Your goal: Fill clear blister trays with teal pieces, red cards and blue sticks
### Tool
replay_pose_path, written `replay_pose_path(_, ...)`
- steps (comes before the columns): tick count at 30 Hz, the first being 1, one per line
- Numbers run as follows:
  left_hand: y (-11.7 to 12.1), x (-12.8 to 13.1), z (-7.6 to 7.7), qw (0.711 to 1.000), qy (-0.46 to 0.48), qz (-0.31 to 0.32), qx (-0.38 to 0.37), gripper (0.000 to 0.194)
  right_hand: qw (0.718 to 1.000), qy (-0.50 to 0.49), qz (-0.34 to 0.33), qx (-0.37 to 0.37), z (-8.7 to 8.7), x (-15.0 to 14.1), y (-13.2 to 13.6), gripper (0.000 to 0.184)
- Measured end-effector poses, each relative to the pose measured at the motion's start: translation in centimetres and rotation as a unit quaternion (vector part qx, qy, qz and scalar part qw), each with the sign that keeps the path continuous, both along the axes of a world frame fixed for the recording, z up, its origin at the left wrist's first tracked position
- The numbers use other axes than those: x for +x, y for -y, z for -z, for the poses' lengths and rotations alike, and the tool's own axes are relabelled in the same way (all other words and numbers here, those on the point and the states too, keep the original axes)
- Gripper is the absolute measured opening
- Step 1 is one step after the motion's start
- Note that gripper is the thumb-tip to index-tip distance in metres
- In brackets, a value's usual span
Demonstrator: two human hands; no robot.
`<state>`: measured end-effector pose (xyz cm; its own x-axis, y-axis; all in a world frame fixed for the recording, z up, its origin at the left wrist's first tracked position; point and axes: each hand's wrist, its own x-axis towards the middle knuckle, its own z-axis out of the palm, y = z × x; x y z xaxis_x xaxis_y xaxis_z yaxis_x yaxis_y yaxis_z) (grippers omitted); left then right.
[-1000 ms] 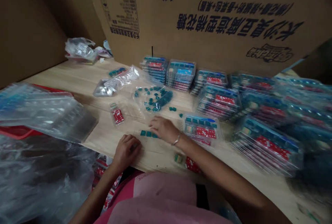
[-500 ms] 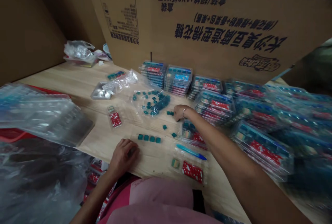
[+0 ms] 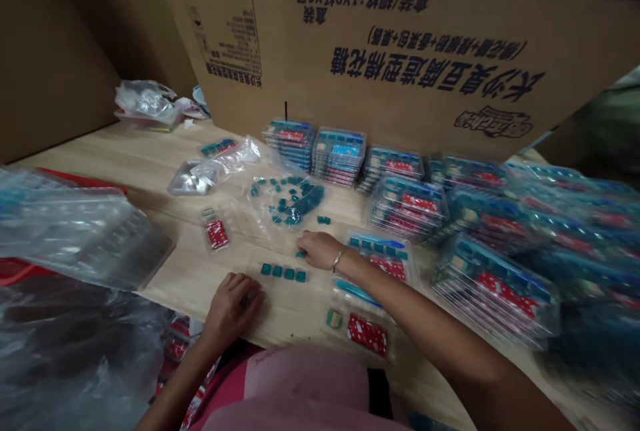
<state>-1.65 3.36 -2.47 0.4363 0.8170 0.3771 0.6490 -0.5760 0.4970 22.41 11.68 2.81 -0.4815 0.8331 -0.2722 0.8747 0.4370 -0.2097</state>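
The right hand (image 3: 320, 251), with a bracelet (image 3: 338, 259) at its wrist, was palm down near the middle of the frame. Its fingers were bent and close together, their tips at 1 teal piece (image 3: 301, 254) on the wooden table (image 3: 150, 158); whether they pinched it or only touched it could not be told.

The left hand (image 3: 235, 304) rested on the table, lower and left of center, fingers curled and side by side, the thumb a little apart; whether anything lay beneath them could not be told. Just beside it, toward the center, 4 teal squares (image 3: 283, 272) sat in a row.

Above the right hand, a clear bag (image 3: 230, 161) lay with many loose teal pieces (image 3: 285, 204) in it or showing through it, and 2 more teal bits (image 3: 324, 220) sat just right of it. A blue pen (image 3: 356, 292) lay partly under the right forearm, and below it, at lower center, were a green-and-yellow block (image 3: 334, 318) and a red dotted packet (image 3: 368, 335).

Stacks of filled clear trays (image 3: 339, 154) crowded the right side, clear plastic sheets (image 3: 85, 231) lay at the left, and a printed cardboard box (image 3: 290, 51) stood across the top.
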Motion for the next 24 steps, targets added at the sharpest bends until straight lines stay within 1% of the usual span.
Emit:
replay_pose_path(2, 0.0, 0.0, -0.1, 1.0, 0.002, 0.003, 0.001, 0.009, 1.0, 0.007, 0.024, 0.014, -0.3, 0.9, -1.1, 0.021)
replay_pose_path(5, 0.2, 0.0, 0.0, 1.0, 0.002, 0.002, 0.002, 0.008, 0.997, 0.023, 0.069, 0.034, -0.8, 3.4, -3.3, 0.026)
replay_pose_path(8, 0.3, -0.1, 0.0, 1.0, 0.003, 0.0, 0.002, 0.007, 0.996, 0.023, 0.076, 0.032, -1.0, 5.5, -4.8, 0.029)
replay_pose_path(10, 0.2, -0.1, 0.0, 1.0, 0.005, 0.0, 0.002, 0.007, 0.995, 0.021, 0.086, 0.04, -0.8, 6.1, -5.3, 0.027)
replay_pose_path(13, 0.0, 0.0, 0.0, 1.0, 0.006, 0.002, 0.005, 0.006, 0.994, 0.026, 0.098, 0.049, -0.1, 5.9, -5.7, 0.027)
replay_pose_path(16, -0.1, 0.0, 0.1, 1.0, 0.006, 0.001, 0.003, 0.007, 0.996, 0.023, 0.075, 0.033, 0.8, 5.0, -6.0, 0.029)
replay_pose_path(18, 0.0, -0.1, 0.0, 1.0, 0.007, -0.002, 0.002, 0.008, 0.998, 0.02, 0.06, 0.028, 1.1, 4.6, -5.9, 0.029)
replay_pose_path(21, 0.1, 0.2, -1.0, 1.0, 0.009, -0.016, 0.013, 0.01, 0.999, 0.021, 0.041, 0.025, 0.6, 4.4, -5.4, 0.028)
replay_pose_path(24, -0.7, 2.2, -2.7, 1.0, -0.009, -0.022, 0.012, 0.014, 0.999, 0.042, 0.021, 0.003, -0.4, 4.4, -4.4, 0.026)
